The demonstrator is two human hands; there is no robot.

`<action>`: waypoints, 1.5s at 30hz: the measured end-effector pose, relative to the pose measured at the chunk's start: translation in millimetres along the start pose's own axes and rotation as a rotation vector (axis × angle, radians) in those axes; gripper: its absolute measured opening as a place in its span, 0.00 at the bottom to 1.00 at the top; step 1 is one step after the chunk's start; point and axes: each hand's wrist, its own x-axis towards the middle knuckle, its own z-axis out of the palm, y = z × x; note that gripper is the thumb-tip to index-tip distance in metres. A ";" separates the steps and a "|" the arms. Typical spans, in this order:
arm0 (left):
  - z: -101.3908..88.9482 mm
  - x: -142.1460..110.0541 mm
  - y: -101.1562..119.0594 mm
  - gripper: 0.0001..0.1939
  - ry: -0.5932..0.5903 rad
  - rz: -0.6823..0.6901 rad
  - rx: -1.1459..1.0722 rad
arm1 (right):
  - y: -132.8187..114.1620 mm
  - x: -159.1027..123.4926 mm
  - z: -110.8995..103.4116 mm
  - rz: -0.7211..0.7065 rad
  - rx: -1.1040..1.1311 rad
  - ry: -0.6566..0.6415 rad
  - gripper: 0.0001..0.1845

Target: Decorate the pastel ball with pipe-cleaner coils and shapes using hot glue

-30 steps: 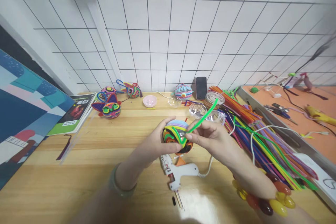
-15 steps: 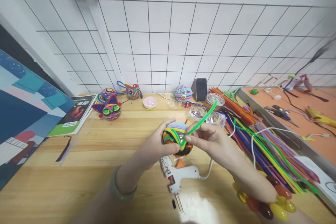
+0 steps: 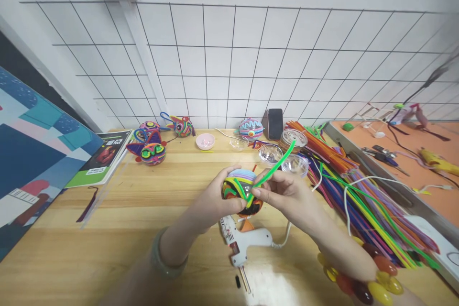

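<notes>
My left hand (image 3: 224,196) is closed around the left side of a ball covered in colourful pipe cleaners (image 3: 239,175), its thumb pressed on the front. A bare clear patch shows on the ball's face. Between thumb and fingers, my right hand (image 3: 281,189) pinches a bright green pipe cleaner (image 3: 278,166). That green strand is bent into a V on the ball's front, and its free end sticks up to the right. Just below the ball, a white glue gun (image 3: 247,244) lies on the wooden table (image 3: 107,239), its tip partly hidden.
Bundles of pipe cleaners (image 3: 358,205) and a white cable lie at the right. Clear plastic half-shells (image 3: 270,154), a pink bowl (image 3: 205,141) and a phone (image 3: 275,123) stand at the back. Finished-looking decorated balls (image 3: 152,153) and a magazine (image 3: 102,158) are at the left.
Both hands keep hold of the ball and the green pipe cleaner with barely any movement. The whole view has shifted slightly, so the scene sits a little lower.
</notes>
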 end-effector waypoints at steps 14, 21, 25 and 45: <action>-0.8 -1.7 2.9 0.40 -0.061 -0.004 -0.007 | -1.8 -1.0 2.4 0.019 0.073 -0.001 0.14; 0.6 -1.9 2.6 0.41 -0.076 -0.013 -0.041 | -3.0 -2.4 2.2 0.003 0.054 0.000 0.14; 3.0 -1.0 0.1 0.38 -0.034 0.003 -0.008 | 1.1 -2.8 3.7 -0.003 0.055 0.019 0.14; -2.3 0.7 -4.4 0.39 -0.091 0.022 -0.071 | 2.5 -4.3 1.1 0.046 0.270 0.053 0.10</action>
